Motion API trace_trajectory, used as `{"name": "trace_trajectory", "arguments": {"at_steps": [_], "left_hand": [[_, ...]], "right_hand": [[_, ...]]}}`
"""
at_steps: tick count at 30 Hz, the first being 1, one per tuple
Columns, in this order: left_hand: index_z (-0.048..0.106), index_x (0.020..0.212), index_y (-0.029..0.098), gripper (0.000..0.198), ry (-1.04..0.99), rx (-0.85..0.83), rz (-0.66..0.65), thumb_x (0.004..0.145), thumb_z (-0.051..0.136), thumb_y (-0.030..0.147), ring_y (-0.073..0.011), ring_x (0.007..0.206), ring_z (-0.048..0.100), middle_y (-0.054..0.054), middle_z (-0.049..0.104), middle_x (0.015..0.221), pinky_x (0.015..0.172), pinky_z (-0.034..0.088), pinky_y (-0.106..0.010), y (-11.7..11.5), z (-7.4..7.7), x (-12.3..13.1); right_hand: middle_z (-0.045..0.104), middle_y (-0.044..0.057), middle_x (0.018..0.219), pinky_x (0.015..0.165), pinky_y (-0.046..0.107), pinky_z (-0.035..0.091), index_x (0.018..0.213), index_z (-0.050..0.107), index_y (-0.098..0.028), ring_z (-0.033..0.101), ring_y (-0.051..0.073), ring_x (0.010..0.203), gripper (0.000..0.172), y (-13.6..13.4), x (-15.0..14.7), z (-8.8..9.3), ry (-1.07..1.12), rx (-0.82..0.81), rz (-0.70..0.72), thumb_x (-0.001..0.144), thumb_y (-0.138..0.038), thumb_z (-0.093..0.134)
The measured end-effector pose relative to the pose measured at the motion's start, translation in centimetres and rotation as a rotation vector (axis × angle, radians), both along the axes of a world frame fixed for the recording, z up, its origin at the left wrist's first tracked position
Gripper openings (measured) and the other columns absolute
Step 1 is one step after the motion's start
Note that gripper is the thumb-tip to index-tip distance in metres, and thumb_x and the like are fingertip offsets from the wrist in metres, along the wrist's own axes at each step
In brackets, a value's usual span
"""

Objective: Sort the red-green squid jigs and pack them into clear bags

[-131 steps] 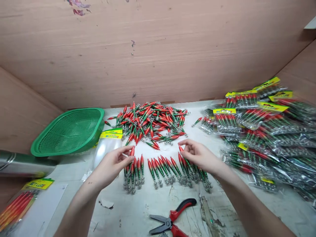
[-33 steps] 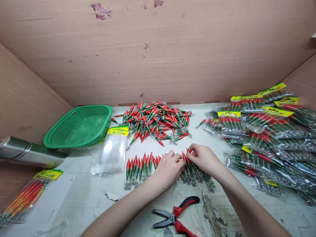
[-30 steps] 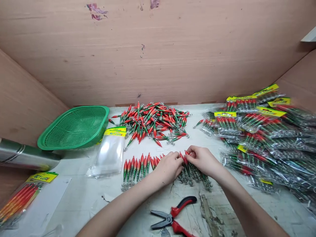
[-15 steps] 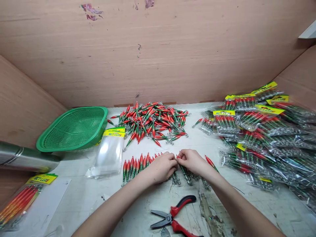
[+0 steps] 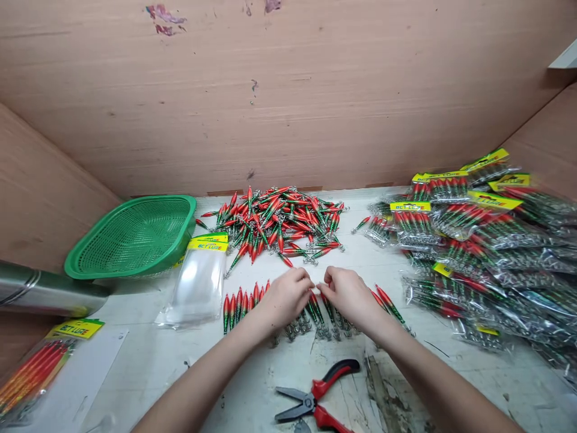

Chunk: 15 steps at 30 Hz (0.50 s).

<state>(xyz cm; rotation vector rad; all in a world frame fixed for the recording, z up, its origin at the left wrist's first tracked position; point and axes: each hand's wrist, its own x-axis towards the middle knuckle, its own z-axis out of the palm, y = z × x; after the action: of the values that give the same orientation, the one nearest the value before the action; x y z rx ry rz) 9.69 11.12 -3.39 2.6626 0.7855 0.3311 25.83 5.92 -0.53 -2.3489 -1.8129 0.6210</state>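
Head view: left hand (image 5: pixel 286 297) and right hand (image 5: pixel 349 297) pinch lures (image 5: pixel 238 304) lying under each grip, mid-row.

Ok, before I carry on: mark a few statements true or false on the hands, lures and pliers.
1. Both the left hand and the right hand touch the row of lures. True.
2. The right hand holds the pliers. False: they lie untouched, nearer the person than the row.
3. The green basket stands left of the loose pile. True.
4. The heap of packed bags lies on the left. False: on the right.
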Motion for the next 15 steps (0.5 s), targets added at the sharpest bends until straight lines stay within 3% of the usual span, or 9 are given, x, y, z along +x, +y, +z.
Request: {"name": "trace_trajectory", "arguments": {"at_steps": [3, 7, 11, 15], "left_hand": [[0.061, 0.103, 0.017, 0.028, 0.0, 0.084, 0.185, 0.086, 0.041, 0.007, -0.0216, 0.096, 0.056, -0.011, 0.06, 0.103, 0.08, 0.051, -0.035, 2.4, 0.3, 0.3], [0.062, 0.091, 0.016, 0.03, 0.031, 0.133, 0.268, 0.078, 0.042, -0.004, -0.0226, 0.092, 0.056, -0.01, 0.063, 0.095, 0.076, 0.049, -0.034, 4.9, 0.2, 1.6], [0.061, 0.084, 0.015, 0.028, 0.009, 0.113, 0.308, 0.075, 0.046, -0.006, -0.0224, 0.086, 0.056, -0.01, 0.065, 0.087, 0.073, 0.048, -0.033, 5.3, 0.0, 2.3], [0.064, 0.089, 0.018, 0.024, -0.101, 0.035, 0.362, 0.079, 0.048, 0.002, -0.0241, 0.093, 0.057, -0.01, 0.066, 0.093, 0.078, 0.048, -0.035, 5.4, 0.7, 1.4]], "right_hand": [[0.069, 0.008, 0.088, 0.062, 0.027, 0.035, 0.088, 0.064, -0.019, 0.064, 0.021, 0.081, 0.012, 2.1, 0.6, 0.8, -0.048, 0.072, -0.02, 0.088, -0.023, 0.052], [0.066, 0.011, 0.1, 0.064, 0.029, 0.037, 0.09, 0.066, -0.019, 0.063, 0.023, 0.085, 0.019, 4.8, 1.7, 0.9, -0.117, 0.155, -0.046, 0.089, -0.018, 0.047], [0.064, 0.012, 0.101, 0.065, 0.029, 0.039, 0.09, 0.068, -0.02, 0.061, 0.023, 0.087, 0.021, 5.7, 3.8, 0.3, -0.142, 0.224, -0.071, 0.087, -0.017, 0.048], [0.065, 0.011, 0.094, 0.071, 0.029, 0.04, 0.089, 0.07, -0.016, 0.06, 0.023, 0.088, 0.018, 5.9, 6.9, -0.9, -0.092, 0.248, -0.082, 0.083, -0.014, 0.053]]}}
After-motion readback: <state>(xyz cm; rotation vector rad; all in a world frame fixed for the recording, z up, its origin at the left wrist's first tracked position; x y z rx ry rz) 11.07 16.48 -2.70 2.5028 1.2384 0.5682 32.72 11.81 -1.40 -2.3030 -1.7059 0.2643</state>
